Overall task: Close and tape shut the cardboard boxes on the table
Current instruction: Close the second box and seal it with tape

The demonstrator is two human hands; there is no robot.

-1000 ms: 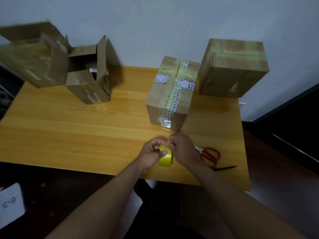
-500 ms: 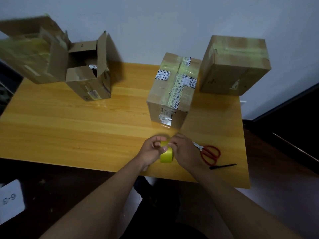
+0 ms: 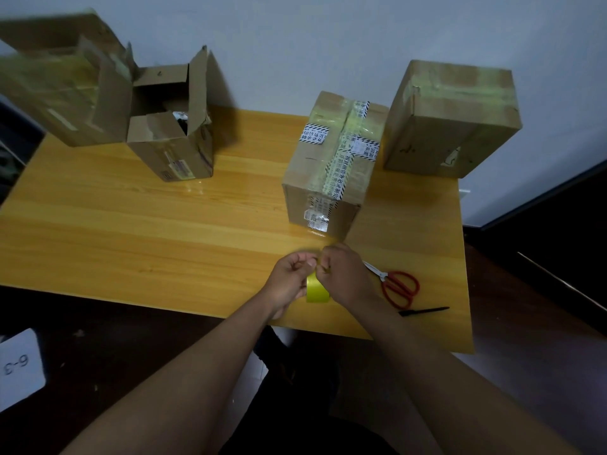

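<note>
A roll of yellow tape (image 3: 317, 290) is held between both hands just above the near edge of the wooden table (image 3: 131, 231). The left hand (image 3: 290, 284) is curled round the roll's left side, its thumb and forefinger bent in over the top. The right hand (image 3: 345, 277) is closed over the roll's right side, with fingertips pinched at the upper rim, knuckles turned toward the boxes. Both forearms are stretched forward from the lower edge of the view and converge at the roll.

Directly beyond the hands a closed box (image 3: 331, 165) is seen, crossed by printed tape. A second closed box (image 3: 450, 119), banded with pale tape, is set just beside it to the right, against the wall. At the far left an open box (image 3: 170, 133) stands with its flaps raised, touching a larger box (image 3: 56, 83) whose flaps are also up.

Red-handled scissors (image 3: 397, 287) are laid just right of the right hand, and a black pen (image 3: 423, 311) lies near them at the table edge.
</note>
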